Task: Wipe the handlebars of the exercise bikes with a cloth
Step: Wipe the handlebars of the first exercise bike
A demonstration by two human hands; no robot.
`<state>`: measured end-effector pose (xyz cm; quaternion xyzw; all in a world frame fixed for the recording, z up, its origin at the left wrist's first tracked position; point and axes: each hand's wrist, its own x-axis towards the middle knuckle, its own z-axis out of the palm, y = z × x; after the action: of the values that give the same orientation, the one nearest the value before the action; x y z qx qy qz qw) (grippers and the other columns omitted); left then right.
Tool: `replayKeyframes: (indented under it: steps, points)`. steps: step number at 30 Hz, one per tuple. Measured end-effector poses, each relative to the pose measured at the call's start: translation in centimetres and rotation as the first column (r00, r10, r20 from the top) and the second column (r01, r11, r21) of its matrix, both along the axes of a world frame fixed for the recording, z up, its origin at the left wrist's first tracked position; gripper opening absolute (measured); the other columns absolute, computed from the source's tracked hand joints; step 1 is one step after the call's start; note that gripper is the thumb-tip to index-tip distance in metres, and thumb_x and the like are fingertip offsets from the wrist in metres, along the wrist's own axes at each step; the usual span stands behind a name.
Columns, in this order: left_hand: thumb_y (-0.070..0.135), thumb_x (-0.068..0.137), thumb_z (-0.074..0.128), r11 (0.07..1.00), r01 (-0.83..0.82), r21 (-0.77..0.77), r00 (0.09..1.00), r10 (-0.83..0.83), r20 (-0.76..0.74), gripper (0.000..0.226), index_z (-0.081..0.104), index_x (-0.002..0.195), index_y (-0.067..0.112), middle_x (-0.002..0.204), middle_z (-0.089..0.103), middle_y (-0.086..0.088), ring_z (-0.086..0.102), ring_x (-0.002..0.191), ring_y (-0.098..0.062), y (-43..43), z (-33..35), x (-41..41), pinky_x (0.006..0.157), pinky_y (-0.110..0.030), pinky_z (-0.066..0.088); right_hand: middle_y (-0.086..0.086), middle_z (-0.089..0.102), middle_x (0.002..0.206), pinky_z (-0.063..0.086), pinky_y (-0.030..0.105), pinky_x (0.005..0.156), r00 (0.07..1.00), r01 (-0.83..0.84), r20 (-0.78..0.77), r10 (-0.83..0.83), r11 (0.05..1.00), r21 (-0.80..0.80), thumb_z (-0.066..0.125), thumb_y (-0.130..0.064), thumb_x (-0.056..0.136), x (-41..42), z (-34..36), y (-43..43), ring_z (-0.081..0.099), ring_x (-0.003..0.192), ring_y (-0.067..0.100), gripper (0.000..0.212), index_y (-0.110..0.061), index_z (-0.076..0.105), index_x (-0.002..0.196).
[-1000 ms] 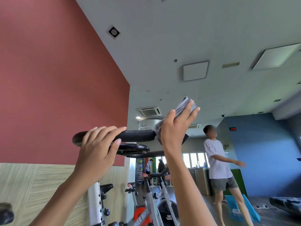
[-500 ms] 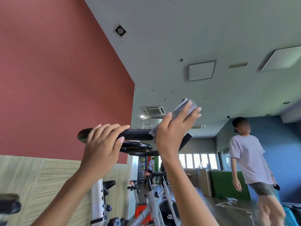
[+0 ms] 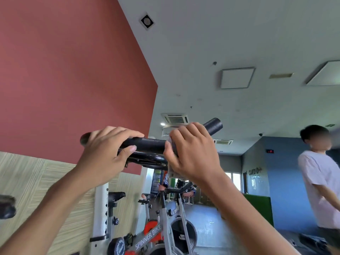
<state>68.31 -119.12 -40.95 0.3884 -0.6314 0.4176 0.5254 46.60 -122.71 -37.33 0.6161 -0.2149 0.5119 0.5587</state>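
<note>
A black padded handlebar [image 3: 147, 143] of the exercise bike runs across the middle of the head view, its right end [image 3: 213, 126] poking out past my fingers. My left hand [image 3: 108, 153] grips the bar near its left end, fingers over the top and thumb beneath. My right hand [image 3: 191, 153] is wrapped around the bar further right, holding a grey cloth [image 3: 172, 144] against it. Only the cloth's edges show under my palm and fingers.
A grey and orange spinner bike [image 3: 158, 234] stands below and beyond the bar, beside a white seat post [image 3: 100, 208]. A person in a white T-shirt [image 3: 320, 184] stands at the right. Red wall at left; a black object [image 3: 6, 207] at the left edge.
My right hand, raised with straight fingers and the cloth above the bar, has closed down around the bar with the cloth. The person at right has moved further right.
</note>
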Motion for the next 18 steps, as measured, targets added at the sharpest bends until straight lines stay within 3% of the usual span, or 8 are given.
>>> replayKeyframes:
  steps: [3, 7, 11, 18]
  points:
    - [0.045, 0.088, 0.038, 0.999, 0.035, 0.032, 0.999, -0.035, -0.003, 0.037, 0.06, 0.118, 0.041, 0.107, 0.054, 0.03, 0.043, 0.1, -0.001, 0.3, 0.1, -0.2, 0.082, -0.028, 0.02, 0.004, 0.054, 0.069, 0.043, 0.04, 0.086, 1.0, 0.005, -0.028, -0.004, 1.0, 0.031, 0.042, -0.031, 0.094, 0.0, -0.2, 0.4, 0.046, 0.069, 0.028, 0.031, -0.012, 0.055, 0.073]
    - [0.038, 0.088, 0.044, 0.991, 0.016, 0.136, 1.0, -0.016, 0.0, 0.033, 0.058, 0.118, 0.038, 0.109, 0.055, 0.025, 0.043, 0.101, -0.001, 1.2, 0.7, -0.6, 0.083, -0.026, 0.022, 0.005, 0.064, 0.085, 0.041, 0.039, 0.099, 0.989, 0.05, -0.141, -0.038, 0.995, 0.081, 0.046, -0.032, 0.092, -2.3, 1.2, 0.7, 0.058, 0.083, 0.028, 0.03, -0.01, 0.067, 0.09]
    - [0.031, 0.086, 0.046, 0.959, -0.027, 0.281, 1.0, 0.029, -0.003, 0.033, 0.06, 0.116, 0.028, 0.11, 0.058, 0.017, 0.044, 0.1, -0.005, 2.7, 1.7, -1.3, 0.084, -0.024, 0.024, 0.015, 0.068, 0.107, 0.037, 0.044, 0.109, 0.993, 0.1, -0.08, -0.082, 0.963, 0.249, 0.047, -0.025, 0.091, -3.3, 1.5, 1.8, 0.063, 0.104, 0.035, 0.037, 0.0, 0.069, 0.107]
    - [0.023, 0.086, 0.046, 0.805, -0.039, 0.593, 0.993, 0.097, -0.065, 0.034, 0.059, 0.117, 0.026, 0.116, 0.06, 0.01, 0.05, 0.104, -0.016, 5.2, 3.7, -2.3, 0.093, -0.027, 0.031, 0.02, 0.062, 0.098, 0.038, 0.048, 0.1, 0.947, 0.303, -0.28, -0.159, 0.736, 0.605, 0.043, -0.024, 0.094, -0.2, 2.2, 4.3, 0.056, 0.092, 0.038, 0.037, 0.003, 0.063, 0.11]
